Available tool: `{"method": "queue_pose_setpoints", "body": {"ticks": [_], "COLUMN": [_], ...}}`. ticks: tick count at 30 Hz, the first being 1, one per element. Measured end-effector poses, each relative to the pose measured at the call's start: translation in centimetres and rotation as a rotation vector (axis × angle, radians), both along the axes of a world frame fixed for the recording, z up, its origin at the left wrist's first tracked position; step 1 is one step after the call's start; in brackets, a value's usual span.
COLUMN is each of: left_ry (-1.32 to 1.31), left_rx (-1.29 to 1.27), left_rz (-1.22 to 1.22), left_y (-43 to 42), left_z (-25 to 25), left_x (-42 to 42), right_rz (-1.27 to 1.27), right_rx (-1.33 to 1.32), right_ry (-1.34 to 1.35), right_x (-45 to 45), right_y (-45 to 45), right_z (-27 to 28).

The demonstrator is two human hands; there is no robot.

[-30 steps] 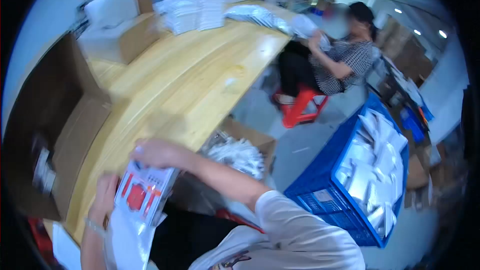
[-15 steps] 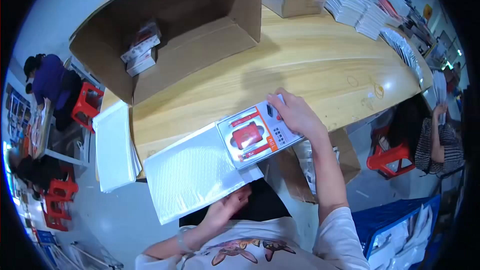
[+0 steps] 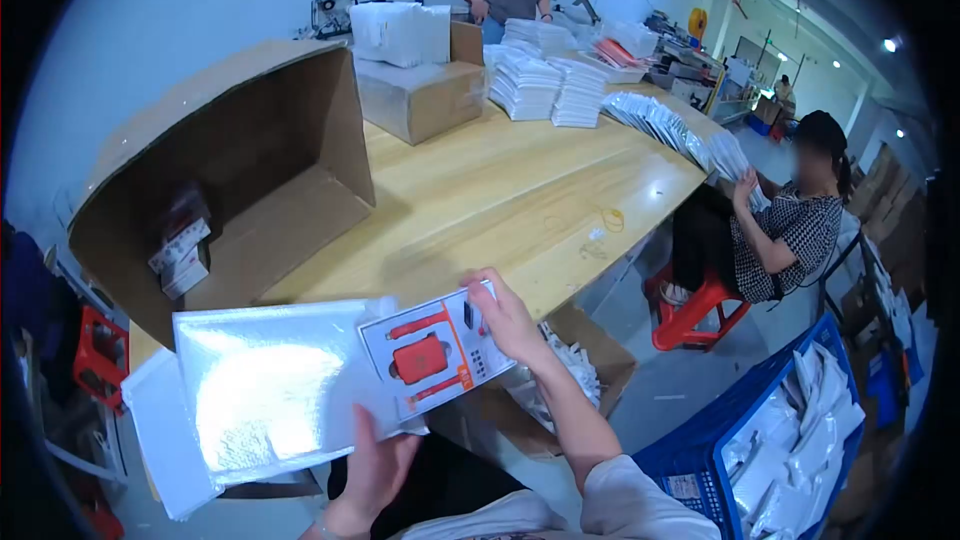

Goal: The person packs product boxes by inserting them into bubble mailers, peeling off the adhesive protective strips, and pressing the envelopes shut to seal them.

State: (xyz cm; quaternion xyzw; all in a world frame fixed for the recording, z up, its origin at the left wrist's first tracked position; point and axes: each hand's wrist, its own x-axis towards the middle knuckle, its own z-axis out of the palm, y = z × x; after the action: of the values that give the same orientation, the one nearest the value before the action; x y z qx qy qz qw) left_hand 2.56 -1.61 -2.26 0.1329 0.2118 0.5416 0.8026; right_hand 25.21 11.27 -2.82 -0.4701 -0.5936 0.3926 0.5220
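My right hand (image 3: 510,325) grips the right end of a flat packaged gadget set (image 3: 424,356); a red device and red cables are pictured or visible on its front. The set's left end meets the open end of a white bubble mailer (image 3: 265,385); I cannot tell how much of it lies inside. On the mailer's lower edge is my left hand (image 3: 378,460), its thumb over the front and its fingers partly hidden behind. More white mailers (image 3: 160,430) lie at the left edge of the table, partly covered by the one I hold.
A large open carton (image 3: 290,230) lies on its side on the wooden table (image 3: 500,200), small boxes (image 3: 185,258) inside. Stacked mailers (image 3: 540,85) stand at the back. A blue crate (image 3: 700,470) of mailers is at right, near a seated person (image 3: 790,225) holding mailers. Another person stands behind.
My view has swung up and to the right. My left thumb now shows on the mailer's front. The set stays in my right hand at the mailer's end.
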Motion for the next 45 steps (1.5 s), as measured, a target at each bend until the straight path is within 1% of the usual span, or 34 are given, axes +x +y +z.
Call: {"method": "queue_pose_setpoints", "body": {"ticks": [1, 2, 4, 6, 7, 8, 9, 10, 11, 12, 14, 16, 17, 19, 21, 24, 26, 27, 29, 30, 34, 35, 38, 40, 45], "left_ry": [-0.054, -0.058, 0.273, 0.934, 1.238, 1.568, 1.894, 1.933, 1.963, 1.968, 1.851, 1.757, 1.748, 1.776, 1.772, 1.807, 1.811, 1.909, 1.934, 1.968, 1.908, 1.909, 1.880, 1.868, 1.783], "left_rx": [-0.134, -0.129, 0.057, 0.727, 0.887, 1.063, 1.257, 1.384, 1.537, 1.553, 1.867, 1.777, 1.812, 1.746, 1.806, 1.829, 1.807, 1.735, 1.730, 1.672, 1.835, 1.829, 1.839, 1.822, 1.683], "left_rz": [-0.165, -0.161, -0.786, -0.677, -0.445, -0.316, -0.168, -0.120, -0.061, -0.047, -0.170, -0.279, -0.235, -0.285, -0.239, -0.148, -0.093, -0.090, -0.025, -0.055, -0.122, -0.118, -0.066, -0.067, -0.108], "left_y": [0.1, 0.3, -1.2, -0.7, -0.2, 1.5, 3.9, 6.5, 8.4, 9.4, 11.5, 11.6, 11.7, 11.4, 12.3, 11.9, 12.5, 12.6, 12.7, 11.9, 11.3, 11.3, 10.8, 10.4, 10.5], "left_z": [0.0, 0.4, 2.6, 7.1, 8.5, 9.1, 8.6, 7.8, 6.5, 5.1, 3.1, 1.2, 0.6, 0.8, 1.2, 0.5, -0.7, -1.3, -1.5, -1.4, 1.0, 1.3, 1.9, 1.7, 1.7], "left_x": [-0.1, -0.9, -2.5, -4.7, -5.3, -5.9, -6.7, -7.4, -7.9, -8.1, -7.8, -7.4, -7.3, -7.4, -7.1, -8.0, -8.9, -9.5, -10.7, -11.2, -10.6, -10.4, -10.4, -10.4, -10.2], "right_rz": [-0.016, -0.028, -0.023, 0.047, 0.080, 0.070, 0.052, 0.085, 0.101, 0.094, 0.147, 0.194, 0.204, 0.218, 0.205, 0.281, 0.373, 0.478, 0.529, 0.575, 0.501, 0.505, 0.380, 0.346, 0.269], "right_rx": [-0.015, -0.035, -0.090, -0.153, -0.234, -0.234, -0.212, -0.222, -0.215, -0.198, -0.155, -0.239, -0.296, -0.245, -0.223, -0.233, -0.024, -0.215, -0.163, -0.188, -0.369, -0.370, -0.294, -0.290, -0.284], "right_ry": [-0.083, -0.172, -0.330, -0.291, -0.280, -0.299, -0.326, -0.367, -0.410, -0.408, -0.406, -0.395, -0.356, -0.340, -0.336, -0.317, -0.213, -0.153, -0.221, -0.203, -0.313, -0.317, -0.232, -0.201, -0.260], "right_x": [0.6, 1.1, 1.6, 2.0, 1.7, 1.3, 1.0, 1.2, 1.4, 1.3, 1.5, 2.0, 1.6, 1.8, 2.1, 1.0, 1.5, 1.6, 0.8, -0.3, -1.7, -1.8, -2.9, -3.4, -4.2], "right_y": [0.7, 1.6, 2.2, 2.7, 2.5, 2.2, 2.2, 2.4, 2.7, 2.9, 2.9, 3.5, 2.4, 2.8, 3.2, 3.2, 4.8, 4.7, 4.5, 4.2, 4.1, 4.5, 5.4, 5.5, 5.9], "right_z": [-0.6, -1.1, -2.5, -3.1, -2.0, -1.1, -0.7, -0.8, -0.6, -0.5, -1.2, -2.5, -0.3, -0.9, -0.4, -0.9, -3.5, -2.0, -1.1, -1.1, 1.0, 1.0, -0.2, -0.9, -1.5]}}
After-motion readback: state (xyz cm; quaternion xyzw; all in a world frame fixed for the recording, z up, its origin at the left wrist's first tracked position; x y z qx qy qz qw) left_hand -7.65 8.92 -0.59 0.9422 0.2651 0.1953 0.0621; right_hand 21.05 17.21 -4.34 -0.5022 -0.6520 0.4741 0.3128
